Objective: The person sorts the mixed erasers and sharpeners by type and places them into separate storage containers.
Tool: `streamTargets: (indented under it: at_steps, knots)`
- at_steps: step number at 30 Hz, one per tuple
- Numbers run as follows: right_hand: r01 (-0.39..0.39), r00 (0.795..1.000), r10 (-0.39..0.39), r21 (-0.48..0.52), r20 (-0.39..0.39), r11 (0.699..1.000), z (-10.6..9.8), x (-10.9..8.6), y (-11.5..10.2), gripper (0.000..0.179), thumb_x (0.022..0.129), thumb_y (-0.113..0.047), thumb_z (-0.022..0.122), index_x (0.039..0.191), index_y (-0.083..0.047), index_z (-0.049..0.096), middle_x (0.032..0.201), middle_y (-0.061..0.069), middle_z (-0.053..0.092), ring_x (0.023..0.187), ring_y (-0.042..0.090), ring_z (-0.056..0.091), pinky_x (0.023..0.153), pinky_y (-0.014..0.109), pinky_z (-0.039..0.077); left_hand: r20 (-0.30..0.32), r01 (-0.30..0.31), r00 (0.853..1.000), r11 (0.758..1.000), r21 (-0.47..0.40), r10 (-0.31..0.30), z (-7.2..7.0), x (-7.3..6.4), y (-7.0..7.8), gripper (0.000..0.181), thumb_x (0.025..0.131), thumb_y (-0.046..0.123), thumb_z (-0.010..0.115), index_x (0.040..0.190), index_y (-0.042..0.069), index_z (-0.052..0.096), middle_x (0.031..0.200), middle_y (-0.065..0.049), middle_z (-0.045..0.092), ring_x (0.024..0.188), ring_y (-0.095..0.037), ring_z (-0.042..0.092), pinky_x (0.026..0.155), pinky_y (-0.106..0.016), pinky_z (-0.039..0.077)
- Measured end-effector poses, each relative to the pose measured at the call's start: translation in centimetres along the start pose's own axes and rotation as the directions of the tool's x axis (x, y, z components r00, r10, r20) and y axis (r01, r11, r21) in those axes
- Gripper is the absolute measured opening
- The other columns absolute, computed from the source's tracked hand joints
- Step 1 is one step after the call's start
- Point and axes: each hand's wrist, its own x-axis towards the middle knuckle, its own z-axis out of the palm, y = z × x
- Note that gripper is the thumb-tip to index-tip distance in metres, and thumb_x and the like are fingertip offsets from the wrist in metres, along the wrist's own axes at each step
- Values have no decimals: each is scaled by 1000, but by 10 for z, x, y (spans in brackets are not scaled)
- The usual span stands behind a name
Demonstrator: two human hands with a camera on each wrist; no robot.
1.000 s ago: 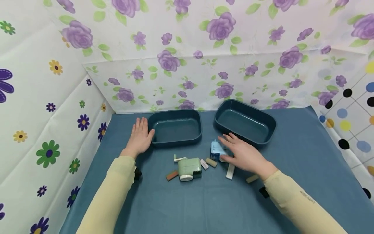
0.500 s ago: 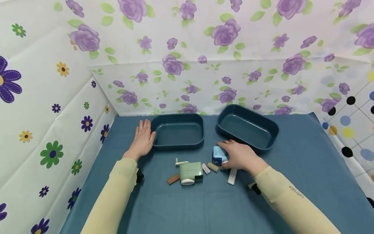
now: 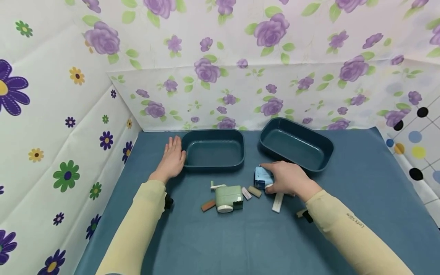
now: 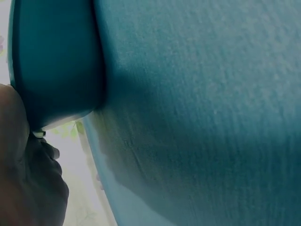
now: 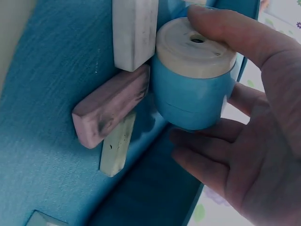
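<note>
My right hand (image 3: 290, 178) grips a blue pencil sharpener (image 3: 262, 175) on the cloth in front of the right tray. The right wrist view has the thumb on the cream round end of this pencil sharpener (image 5: 188, 96) and fingers along its far side. Fingers straight, my left hand (image 3: 170, 158) rests against the left end of the left dark teal tray (image 3: 213, 167); the left wrist view shows that tray's wall (image 4: 59, 61) beside the hand. Between the hands stands a green crank pencil sharpener (image 3: 228, 196), apart from both.
Several small eraser-like blocks lie about: brown (image 3: 207, 205), pale pink (image 3: 246, 193), tan (image 3: 254, 191), white (image 3: 278, 202). Beside the held sharpener is a pinkish block (image 5: 110, 107). An angled second teal tray (image 3: 297, 147) stands behind the right hand. Flowered sheets (image 3: 185, 103) border the blue cloth.
My right hand has come down onto the blue pencil sharpener, its fingers going from spread to curled around it. My left hand stays at the left tray. The head view shifts slightly.
</note>
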Motion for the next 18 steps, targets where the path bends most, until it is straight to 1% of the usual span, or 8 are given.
streamTargets:
  at_steps: [2, 8, 12, 18]
  knots:
    - [-4, 1000, 4, 10, -3, 1000, 1, 0, 0, 86, 83, -46, 91, 157, -17, 58, 143, 18, 65, 117, 32, 65, 92, 53, 58, -12, -11, 1000, 1000, 19, 11, -1, -1, -3, 65, 120, 25, 31, 168, -8, 3, 177, -26, -3, 163, -41, -11, 131, -55, -6]
    - [-5, 1000, 5, 34, -4, 999, 3, -2, 2, 86, 83, -47, 90, 157, -17, 58, 147, 18, 63, 120, 34, 65, 93, 54, 58, -43, -37, 998, 997, 70, 40, -2, -6, -10, 64, 120, 27, 34, 169, -6, 11, 177, -24, 5, 164, -37, -5, 132, -52, -2]
    - [6, 1000, -6, 33, -12, 999, 3, -2, 4, 85, 83, -46, 90, 156, -16, 59, 146, 19, 64, 121, 34, 65, 94, 55, 58, -59, -52, 997, 995, 81, 57, 1, -5, -10, 63, 120, 27, 33, 169, -6, 10, 178, -23, 4, 164, -36, -4, 132, -51, -1]
    - [8, 1000, -8, 34, -10, 999, 2, -1, 5, 85, 84, -47, 89, 156, -16, 59, 147, 20, 62, 120, 34, 65, 93, 55, 58, -61, -49, 997, 996, 76, 54, 3, -3, -8, 64, 120, 27, 33, 170, -3, 7, 178, -19, 0, 165, -34, -5, 133, -50, -1]
